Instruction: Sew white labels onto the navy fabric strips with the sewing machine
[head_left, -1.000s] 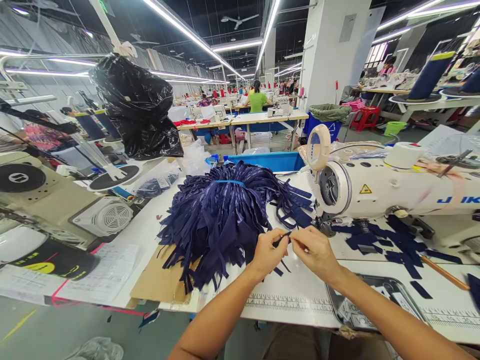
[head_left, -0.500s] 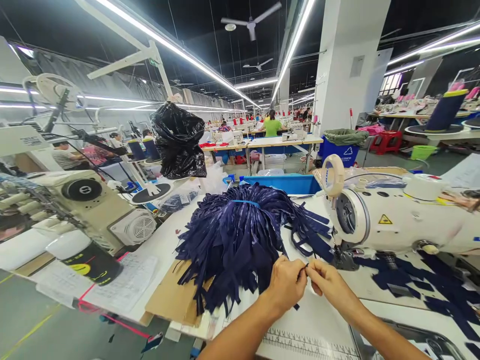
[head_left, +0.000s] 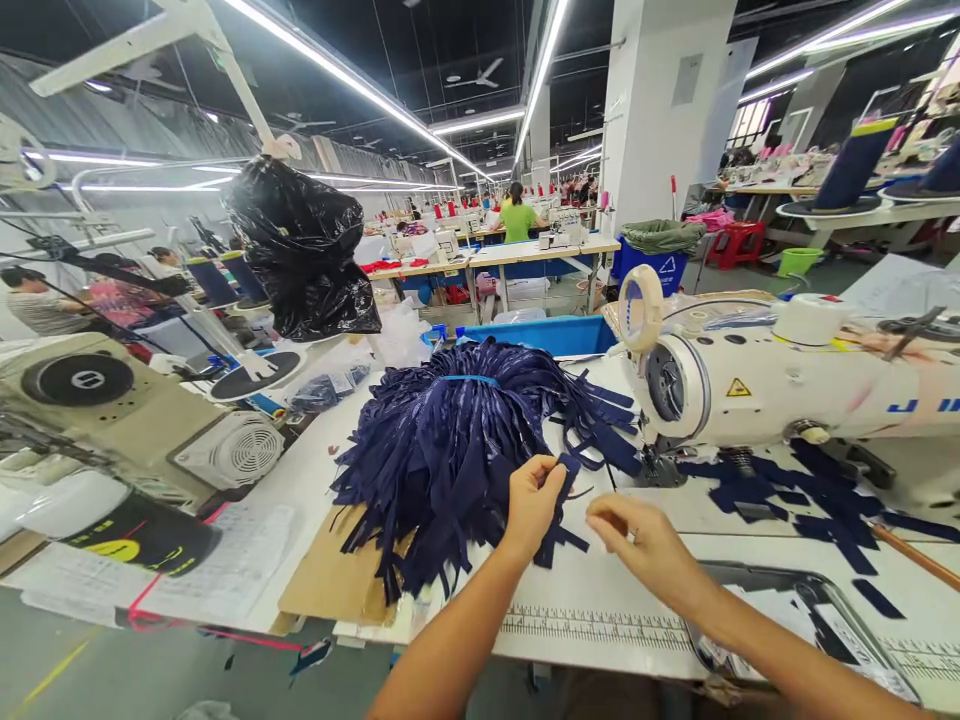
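Left hand (head_left: 531,500): pinching one navy strip (head_left: 561,505) beside tied strip bundle (head_left: 457,440). Right hand (head_left: 646,545): fingers loosely curled, holding nothing, above white table (head_left: 600,600), near sewing machine (head_left: 765,385).

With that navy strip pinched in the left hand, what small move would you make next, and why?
Probably carry the navy strip rightward to the sewing machine. The left hand pinches it beside the bundle of strips, while the right hand hovers open, holding nothing, and the needle area lies just beyond it.
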